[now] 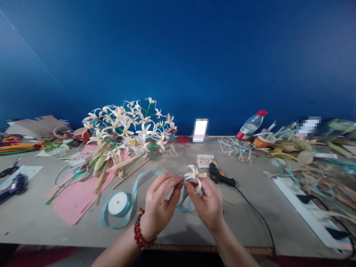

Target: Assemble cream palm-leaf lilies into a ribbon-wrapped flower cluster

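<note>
My left hand, with a red bead bracelet on its wrist, pinches the light blue ribbon between thumb and fingers. My right hand is closed on a small cream flower, whose petals stick up above the fingers. The two hands meet at the flower's base, where the ribbon's end lies. From there the ribbon loops left and down to a white spool lying on the grey table.
A black glue gun with its cable lies just right of my hands. A bunch of cream flowers rests on pink paper at the left. Scissors, a plastic bottle, a white power strip and husk scraps lie around.
</note>
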### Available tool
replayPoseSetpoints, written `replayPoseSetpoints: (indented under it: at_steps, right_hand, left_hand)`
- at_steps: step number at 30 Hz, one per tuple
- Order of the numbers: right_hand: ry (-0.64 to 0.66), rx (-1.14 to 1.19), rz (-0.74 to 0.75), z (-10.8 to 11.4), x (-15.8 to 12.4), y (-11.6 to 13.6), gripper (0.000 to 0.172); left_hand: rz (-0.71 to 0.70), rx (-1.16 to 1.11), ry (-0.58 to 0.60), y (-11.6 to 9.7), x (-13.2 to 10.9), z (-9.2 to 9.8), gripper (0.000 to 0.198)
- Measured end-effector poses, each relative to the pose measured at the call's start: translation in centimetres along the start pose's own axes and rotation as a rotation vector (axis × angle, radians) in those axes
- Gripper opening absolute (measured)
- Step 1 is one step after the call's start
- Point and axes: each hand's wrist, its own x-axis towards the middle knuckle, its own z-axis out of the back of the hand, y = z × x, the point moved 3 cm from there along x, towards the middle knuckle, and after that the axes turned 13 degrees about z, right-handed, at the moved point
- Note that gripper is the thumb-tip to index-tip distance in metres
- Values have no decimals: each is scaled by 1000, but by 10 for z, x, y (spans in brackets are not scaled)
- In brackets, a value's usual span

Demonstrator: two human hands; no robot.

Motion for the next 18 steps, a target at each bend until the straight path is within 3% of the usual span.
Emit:
replayPoseSetpoints:
  at_steps: [13,18]
  right_hand:
    - [-14,-45,26,-2,-1,2,3]
    - [10,-23,-8,0,-3,-1,6]
  left_hand:
    - [127,27,20,0,0,2,20]
    - [91,27,-13,0,-2,6,22]
